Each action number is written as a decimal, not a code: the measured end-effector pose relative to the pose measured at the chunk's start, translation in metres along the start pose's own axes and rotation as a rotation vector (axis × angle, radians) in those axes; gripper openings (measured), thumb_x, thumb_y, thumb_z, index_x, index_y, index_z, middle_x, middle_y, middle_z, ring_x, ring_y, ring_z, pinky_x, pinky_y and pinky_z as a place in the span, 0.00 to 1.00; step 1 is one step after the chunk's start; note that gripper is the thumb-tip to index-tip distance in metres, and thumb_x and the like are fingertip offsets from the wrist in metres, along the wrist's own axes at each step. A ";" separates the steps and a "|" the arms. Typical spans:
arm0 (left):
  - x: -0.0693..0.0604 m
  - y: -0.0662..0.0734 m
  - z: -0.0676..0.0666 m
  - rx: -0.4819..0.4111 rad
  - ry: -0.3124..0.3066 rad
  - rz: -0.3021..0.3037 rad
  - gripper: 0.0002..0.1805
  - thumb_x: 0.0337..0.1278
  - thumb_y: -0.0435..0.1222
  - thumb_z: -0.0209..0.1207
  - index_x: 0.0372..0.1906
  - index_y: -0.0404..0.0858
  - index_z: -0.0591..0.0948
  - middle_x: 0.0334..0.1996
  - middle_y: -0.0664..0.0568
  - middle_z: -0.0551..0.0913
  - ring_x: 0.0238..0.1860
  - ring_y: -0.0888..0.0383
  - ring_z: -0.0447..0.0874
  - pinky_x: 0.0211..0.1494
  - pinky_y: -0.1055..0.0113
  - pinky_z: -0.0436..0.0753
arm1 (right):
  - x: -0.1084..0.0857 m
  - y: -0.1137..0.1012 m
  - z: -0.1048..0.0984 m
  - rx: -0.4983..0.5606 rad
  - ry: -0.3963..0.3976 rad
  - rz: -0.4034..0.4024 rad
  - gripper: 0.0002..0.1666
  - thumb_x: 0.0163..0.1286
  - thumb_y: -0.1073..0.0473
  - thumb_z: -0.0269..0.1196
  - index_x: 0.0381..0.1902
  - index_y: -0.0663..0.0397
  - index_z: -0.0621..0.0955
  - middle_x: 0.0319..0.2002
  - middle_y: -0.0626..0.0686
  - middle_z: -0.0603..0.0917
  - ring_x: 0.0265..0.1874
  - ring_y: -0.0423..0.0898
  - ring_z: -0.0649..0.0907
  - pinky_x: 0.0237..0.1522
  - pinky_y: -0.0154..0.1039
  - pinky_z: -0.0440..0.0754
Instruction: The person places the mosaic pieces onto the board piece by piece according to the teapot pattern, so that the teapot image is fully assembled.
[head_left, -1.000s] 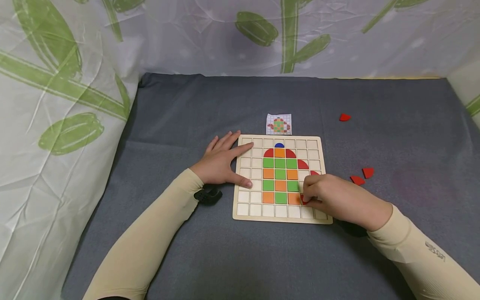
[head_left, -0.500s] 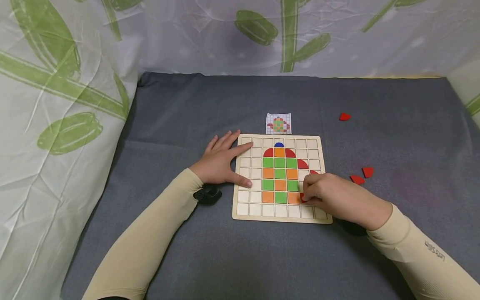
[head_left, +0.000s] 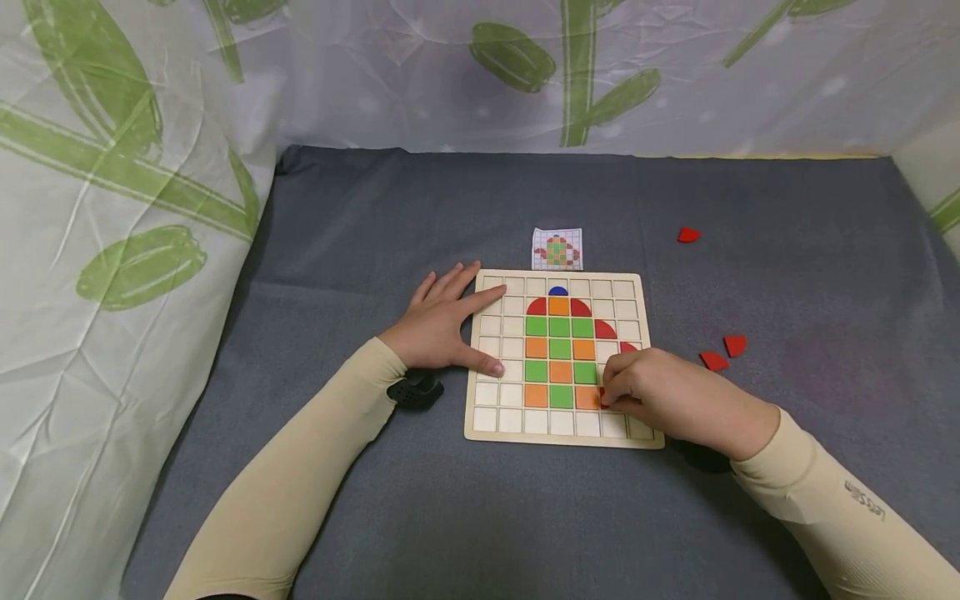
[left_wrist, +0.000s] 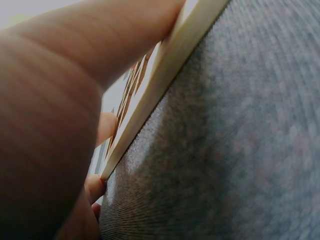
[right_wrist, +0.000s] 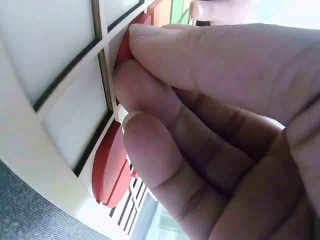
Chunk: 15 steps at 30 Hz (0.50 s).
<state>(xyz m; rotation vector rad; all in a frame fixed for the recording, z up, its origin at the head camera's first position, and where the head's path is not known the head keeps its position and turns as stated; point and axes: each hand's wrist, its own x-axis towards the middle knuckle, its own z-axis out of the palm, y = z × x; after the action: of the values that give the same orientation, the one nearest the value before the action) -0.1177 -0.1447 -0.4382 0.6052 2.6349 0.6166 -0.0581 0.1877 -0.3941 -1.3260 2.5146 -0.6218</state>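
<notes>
A wooden grid board [head_left: 499,432] lies on the cloth, bearing green, orange, red and blue tiles. My left hand [head_left: 442,330] rests on its left edge with the fingers spread, the thumb and index finger over the cells. My right hand [head_left: 667,398] is at the board's right side, its thumb and fingertips pinching a red curved-edged tile [right_wrist: 124,49] at the cell right of the lowest orange tile [head_left: 587,397]. The fingers cover much of that tile. Close by, two red tiles [right_wrist: 110,162] sit together in the board near its rim in the right wrist view.
A small printed pattern card [head_left: 557,249] lies behind the board. On the cloth to the right are two loose red tiles, one nearer [head_left: 714,361] and one beside it [head_left: 736,346]. Another red tile [head_left: 688,235] lies farther back. A leaf-patterned curtain [head_left: 420,75] hangs behind.
The right hand stays at the same cell, with only a slight shift of its fingers over the red tile. The left hand and the board keep their places.
</notes>
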 end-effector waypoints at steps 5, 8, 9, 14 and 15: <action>0.000 0.000 -0.001 -0.002 0.006 0.001 0.66 0.40 0.69 0.76 0.85 0.58 0.58 0.87 0.50 0.37 0.86 0.48 0.29 0.84 0.43 0.29 | -0.001 0.003 -0.005 0.004 0.008 0.018 0.11 0.59 0.70 0.78 0.35 0.50 0.92 0.34 0.40 0.86 0.34 0.34 0.83 0.39 0.35 0.87; 0.001 0.000 -0.001 -0.003 0.010 -0.002 0.66 0.39 0.69 0.76 0.85 0.58 0.58 0.87 0.52 0.37 0.86 0.48 0.30 0.84 0.43 0.29 | -0.003 0.005 -0.012 -0.028 0.033 0.061 0.12 0.60 0.69 0.78 0.36 0.46 0.91 0.35 0.38 0.85 0.33 0.34 0.81 0.38 0.34 0.86; 0.001 0.000 -0.001 -0.004 0.011 -0.004 0.66 0.39 0.70 0.76 0.85 0.58 0.58 0.87 0.52 0.37 0.86 0.48 0.30 0.84 0.43 0.29 | -0.004 0.006 -0.014 -0.039 0.042 0.082 0.13 0.59 0.69 0.78 0.36 0.45 0.91 0.35 0.38 0.85 0.33 0.33 0.81 0.37 0.34 0.85; 0.002 0.000 0.001 -0.005 0.017 -0.003 0.66 0.38 0.69 0.77 0.84 0.57 0.60 0.87 0.52 0.40 0.86 0.47 0.31 0.84 0.42 0.30 | -0.012 0.013 -0.028 -0.061 0.057 0.183 0.15 0.58 0.69 0.79 0.40 0.47 0.92 0.37 0.42 0.87 0.32 0.36 0.79 0.33 0.34 0.82; 0.002 0.000 0.001 -0.004 0.019 -0.004 0.66 0.37 0.69 0.77 0.84 0.56 0.61 0.87 0.52 0.41 0.86 0.47 0.31 0.84 0.42 0.31 | -0.013 0.015 -0.031 -0.068 0.052 0.206 0.15 0.57 0.69 0.79 0.41 0.49 0.92 0.38 0.43 0.87 0.32 0.37 0.79 0.33 0.34 0.82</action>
<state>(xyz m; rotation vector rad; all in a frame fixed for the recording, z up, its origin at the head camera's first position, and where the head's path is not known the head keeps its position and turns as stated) -0.1190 -0.1430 -0.4396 0.5954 2.6513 0.6290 -0.0741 0.2144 -0.3737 -1.0652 2.6909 -0.5372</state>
